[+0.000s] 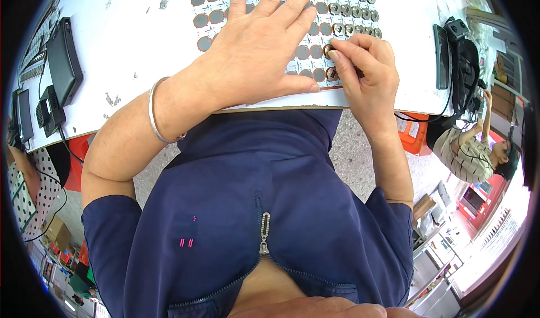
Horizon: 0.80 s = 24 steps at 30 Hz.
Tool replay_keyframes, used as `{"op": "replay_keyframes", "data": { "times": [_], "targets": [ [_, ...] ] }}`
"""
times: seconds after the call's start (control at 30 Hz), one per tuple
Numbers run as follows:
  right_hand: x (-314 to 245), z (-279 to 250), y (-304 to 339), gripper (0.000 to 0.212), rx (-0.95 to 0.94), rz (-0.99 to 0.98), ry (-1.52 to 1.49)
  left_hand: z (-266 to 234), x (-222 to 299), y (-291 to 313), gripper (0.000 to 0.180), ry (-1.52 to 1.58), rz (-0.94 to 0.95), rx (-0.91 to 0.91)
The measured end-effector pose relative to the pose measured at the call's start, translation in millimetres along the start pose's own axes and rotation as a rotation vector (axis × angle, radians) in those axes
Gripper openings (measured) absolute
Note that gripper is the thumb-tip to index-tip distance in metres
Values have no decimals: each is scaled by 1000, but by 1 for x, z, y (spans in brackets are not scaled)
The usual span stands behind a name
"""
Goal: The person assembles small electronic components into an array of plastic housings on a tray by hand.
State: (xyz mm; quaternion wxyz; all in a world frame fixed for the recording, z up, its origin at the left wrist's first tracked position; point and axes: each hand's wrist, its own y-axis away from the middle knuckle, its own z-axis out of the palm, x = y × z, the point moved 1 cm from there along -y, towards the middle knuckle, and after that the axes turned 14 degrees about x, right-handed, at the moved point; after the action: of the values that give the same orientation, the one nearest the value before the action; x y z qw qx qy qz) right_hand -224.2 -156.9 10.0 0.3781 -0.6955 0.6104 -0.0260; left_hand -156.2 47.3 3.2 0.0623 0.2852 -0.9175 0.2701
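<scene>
A panel of small circuit boards (pixel 206 10) lies on the white table, with rows of round grey discs. My left hand (pixel 247 62) rests flat across its middle, fingers spread, hiding several discs. At the panel's right side, my right hand (pixel 368 73) is closed, thumb and forefinger pinching a small round metal part (pixel 327 50) with a coppery edge. That part sits at a disc position, partly covered by the fingertips. Shiny metal parts (pixel 351 12) stand in rows on the panel's upper right. Just below the pinch is another round piece (pixel 332 74), partly hidden by my thumb.
The white table (pixel 135 36) carries small grey scraps (pixel 112 99). A black case (pixel 63 62) and a cabled black device (pixel 50 111) lie left; a dark flat device (pixel 442 56) and black cables (pixel 466 70) lie right. Co-workers sit at right (pixel 469 155) and left (pixel 42 183).
</scene>
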Motion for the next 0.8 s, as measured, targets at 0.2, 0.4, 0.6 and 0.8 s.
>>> {"op": "replay_keyframes", "data": {
  "times": [0.2, 0.4, 0.6, 0.8],
  "targets": [
    [5, 2, 0, 20, 21, -141, -56, -1, 5, 0, 86, -110, 22, 50],
    [0, -3, 1, 24, -45, -208, 68, 6, 3, 4, 92, -22, -83, 0],
    [4, -5, -3, 29, -86, -201, 53, 4, 4, 4, 92, -13, -68, 8],
    [8, -10, -17, 29, -68, 37, -138, 5, 3, 2, 93, -10, -67, 8]
  ]
}}
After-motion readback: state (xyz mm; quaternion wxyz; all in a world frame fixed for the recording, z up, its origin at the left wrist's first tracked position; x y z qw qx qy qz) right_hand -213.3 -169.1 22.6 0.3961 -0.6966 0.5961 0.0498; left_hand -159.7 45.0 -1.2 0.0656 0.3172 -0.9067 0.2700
